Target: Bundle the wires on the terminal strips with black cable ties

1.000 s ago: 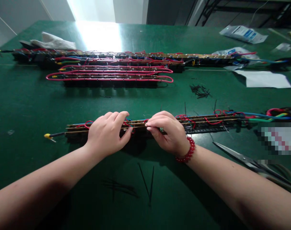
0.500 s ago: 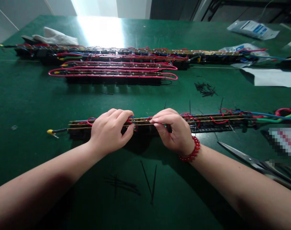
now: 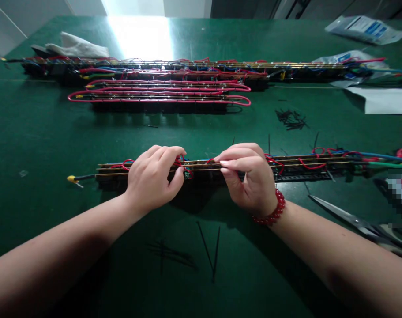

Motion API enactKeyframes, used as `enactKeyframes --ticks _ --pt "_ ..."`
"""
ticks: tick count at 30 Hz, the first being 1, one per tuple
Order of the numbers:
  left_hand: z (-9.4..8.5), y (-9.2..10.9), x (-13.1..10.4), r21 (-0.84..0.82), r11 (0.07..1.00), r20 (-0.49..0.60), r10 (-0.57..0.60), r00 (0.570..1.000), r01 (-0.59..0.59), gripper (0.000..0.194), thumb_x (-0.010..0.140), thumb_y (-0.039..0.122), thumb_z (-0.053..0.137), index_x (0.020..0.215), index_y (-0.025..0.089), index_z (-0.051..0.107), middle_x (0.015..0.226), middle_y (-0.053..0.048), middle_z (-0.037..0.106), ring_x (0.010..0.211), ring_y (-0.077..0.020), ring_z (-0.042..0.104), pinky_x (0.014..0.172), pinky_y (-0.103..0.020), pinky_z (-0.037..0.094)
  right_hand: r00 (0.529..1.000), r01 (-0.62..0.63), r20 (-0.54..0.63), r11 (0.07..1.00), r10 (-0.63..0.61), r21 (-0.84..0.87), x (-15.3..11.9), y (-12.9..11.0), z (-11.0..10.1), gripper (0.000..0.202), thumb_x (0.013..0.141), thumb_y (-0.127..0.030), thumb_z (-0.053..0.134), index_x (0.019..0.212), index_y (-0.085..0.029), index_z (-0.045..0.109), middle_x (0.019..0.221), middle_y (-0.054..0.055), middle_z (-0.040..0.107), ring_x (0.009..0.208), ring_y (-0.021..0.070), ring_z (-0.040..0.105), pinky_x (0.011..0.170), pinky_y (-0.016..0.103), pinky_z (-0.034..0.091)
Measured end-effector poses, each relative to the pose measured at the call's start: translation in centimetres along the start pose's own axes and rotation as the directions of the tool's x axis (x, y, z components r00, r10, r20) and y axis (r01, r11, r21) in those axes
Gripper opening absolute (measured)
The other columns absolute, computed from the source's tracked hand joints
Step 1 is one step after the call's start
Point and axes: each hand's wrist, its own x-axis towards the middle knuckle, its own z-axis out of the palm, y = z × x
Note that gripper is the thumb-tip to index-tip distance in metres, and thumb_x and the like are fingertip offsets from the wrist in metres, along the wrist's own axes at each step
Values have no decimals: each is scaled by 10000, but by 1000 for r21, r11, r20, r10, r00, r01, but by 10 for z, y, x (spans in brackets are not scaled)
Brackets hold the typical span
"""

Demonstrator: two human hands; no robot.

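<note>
A long black strip with brass rods and coloured wires lies crosswise in front of me. My left hand grips it left of the middle, fingers curled over its far side and thumb on the near side. Small red wires show between those fingertips. My right hand, with a red bead bracelet at the wrist, pinches at the rods a little to the right. A thin red wire runs up to its fingertips; the tips partly hide what they hold. Black cable ties stick up behind the strip.
Scissors lie at the right. Loose cable ties are near me, with a pile of short black pieces further back. More wired strips, a white cloth and plastic packets occupy the far side of the green table.
The right hand has shifted slightly to the right along the strip, its fingers a little more raised. My left hand keeps its grip. The view has tilted and moved slightly.
</note>
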Motion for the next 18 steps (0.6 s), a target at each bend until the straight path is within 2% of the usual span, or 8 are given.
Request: enactKeyframes --ticks 12,18 --pt "-1 1 1 -15 1000 -10 -2 1000 2 191 923 250 511 1065 195 626 980 -47 729 891 -227 639 813 -369 504 997 34 72 998 -38 47 1 1 2 109 923 -154 608 981 -237 569 945 39 729 896 185 644 781 367 554" --pt "-2 0 1 -13 1000 33 -9 999 10 196 931 255 499 1068 201 628 980 -52 726 906 -231 639 823 -375 505 983 31 177 997 -43 73 2 2 5 106 905 -149 646 964 -229 611 949 38 760 896 186 659 820 368 576"
